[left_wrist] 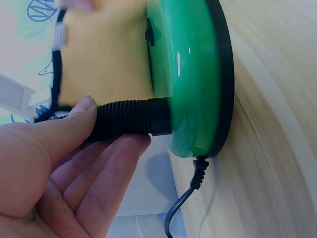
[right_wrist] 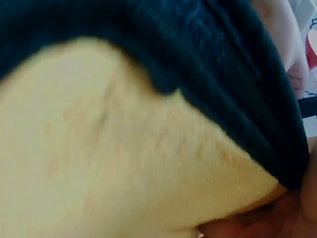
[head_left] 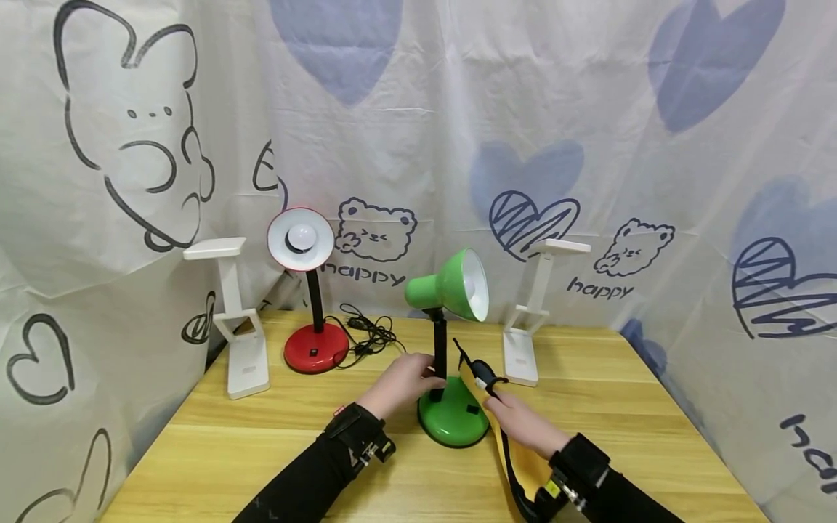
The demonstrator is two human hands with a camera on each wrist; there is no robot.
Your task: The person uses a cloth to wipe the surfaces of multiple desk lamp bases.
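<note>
While the green lamp (head_left: pixel 441 341) is gripped, a yellow cloth (head_left: pixel 526 465) is held beside it

Where the wooden table (head_left: pixel 196 436) is seen from the head, the green lamp is stood upright just right of the frame's centre. Its black stem (left_wrist: pixel 126 115) is grasped between the thumb and fingers of the left hand (head_left: pixel 407 379). By the curled fingers of the right hand (head_left: pixel 523 425), lower right of centre, the black-edged cloth is pinched. A red lamp (head_left: pixel 315 298) is placed left of centre.
</note>
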